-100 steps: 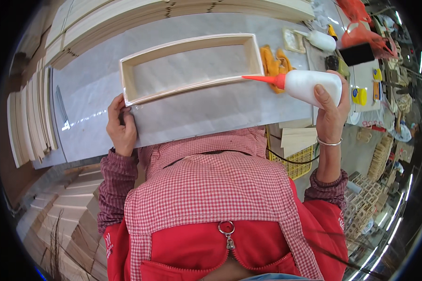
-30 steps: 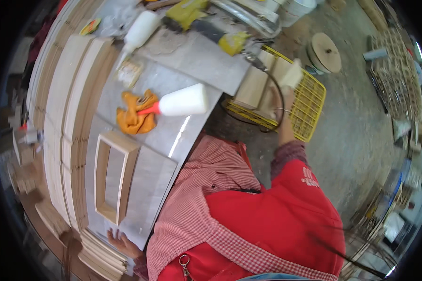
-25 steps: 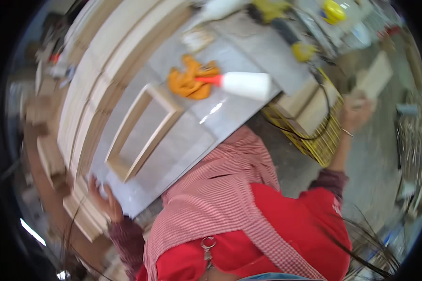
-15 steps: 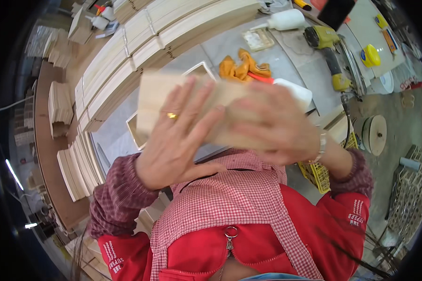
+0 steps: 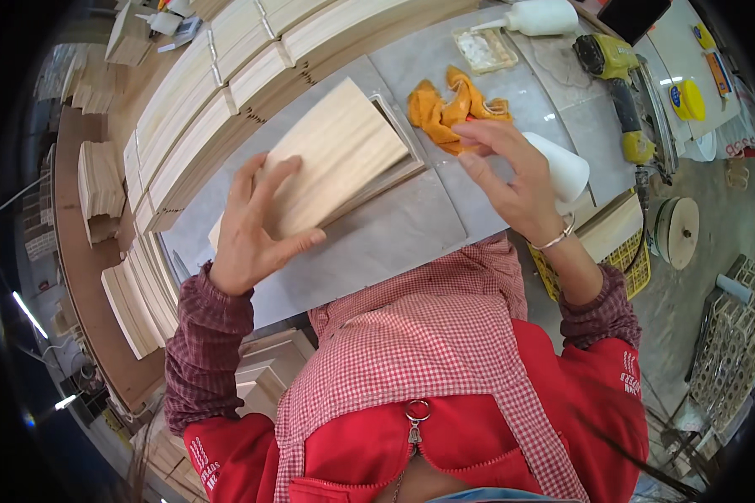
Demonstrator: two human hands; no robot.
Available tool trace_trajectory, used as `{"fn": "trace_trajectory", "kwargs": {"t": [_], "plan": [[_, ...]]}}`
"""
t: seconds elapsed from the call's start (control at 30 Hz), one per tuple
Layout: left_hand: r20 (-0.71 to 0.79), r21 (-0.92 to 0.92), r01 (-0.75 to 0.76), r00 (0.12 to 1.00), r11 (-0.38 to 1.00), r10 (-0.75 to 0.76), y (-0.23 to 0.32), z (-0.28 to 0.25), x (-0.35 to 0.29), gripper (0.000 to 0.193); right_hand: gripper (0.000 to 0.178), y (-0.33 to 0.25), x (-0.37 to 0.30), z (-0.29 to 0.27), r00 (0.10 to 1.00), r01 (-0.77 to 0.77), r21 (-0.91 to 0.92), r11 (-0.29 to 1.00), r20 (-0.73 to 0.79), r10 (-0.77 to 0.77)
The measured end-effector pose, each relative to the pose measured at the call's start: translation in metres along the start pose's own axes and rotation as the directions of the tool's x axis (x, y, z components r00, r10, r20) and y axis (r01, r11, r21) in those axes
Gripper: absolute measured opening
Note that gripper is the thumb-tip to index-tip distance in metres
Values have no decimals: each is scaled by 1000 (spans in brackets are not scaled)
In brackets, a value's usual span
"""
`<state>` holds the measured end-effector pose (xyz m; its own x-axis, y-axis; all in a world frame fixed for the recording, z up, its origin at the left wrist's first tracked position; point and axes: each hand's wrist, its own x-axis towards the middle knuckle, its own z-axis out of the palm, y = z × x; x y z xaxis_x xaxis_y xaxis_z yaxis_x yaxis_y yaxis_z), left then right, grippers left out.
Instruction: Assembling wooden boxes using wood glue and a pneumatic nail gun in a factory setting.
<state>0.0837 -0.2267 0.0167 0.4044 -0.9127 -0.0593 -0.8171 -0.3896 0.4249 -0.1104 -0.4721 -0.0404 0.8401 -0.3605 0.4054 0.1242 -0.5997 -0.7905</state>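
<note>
Against the wide-spread left hand (image 5: 250, 230), I see the board (image 5: 337, 159), its long side pointing ahead and right, crooked over the frame (image 5: 398, 177); the right hand (image 5: 516, 191), wide and empty, is farther off.

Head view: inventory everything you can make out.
Flat table: one, grey, centre
Rectangular wooden frame: one, pale, on the table
Flat wooden board: one, pale, over the frame
Crumpled cloth: one, orange, right of the frame
Plastic bottles: two, white, table's right
Power tool: one, yellow-black, table's right
Plastic lattice crate: one, yellow, below table's right
Wooden board stacks: several, pale, back and left
Smaller items: uncounted, mixed colours, table and background
Checked apron: one, red-white, on the person
Left hand: one, maroon sleeve, at the board
Right hand: one, maroon sleeve, by nearer bottle
</note>
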Motion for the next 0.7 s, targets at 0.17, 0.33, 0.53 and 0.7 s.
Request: {"fn": "trace_trajectory", "kwargs": {"t": [0.17, 0.33, 0.53, 0.7], "plan": [[11, -31, 38, 999, 999, -38, -1, 4, 21, 79, 27, 9, -12, 19, 922, -375, 248, 893, 5, 386], [64, 25, -9, 998, 1000, 7, 1, 13, 24, 76, 25, 7, -13, 37, 937, -328, 227, 917, -43, 346], [74, 61, 4, 997, 998, -8, -3, 21, 17, 74, 25, 5, -15, 46, 957, -266, 150, 952, -78, 279], [65, 97, -33, 998, 995, 27, -7, 21, 18, 76, 24, 7, -16, 48, 977, -165, 8, 986, -138, 165]]}}
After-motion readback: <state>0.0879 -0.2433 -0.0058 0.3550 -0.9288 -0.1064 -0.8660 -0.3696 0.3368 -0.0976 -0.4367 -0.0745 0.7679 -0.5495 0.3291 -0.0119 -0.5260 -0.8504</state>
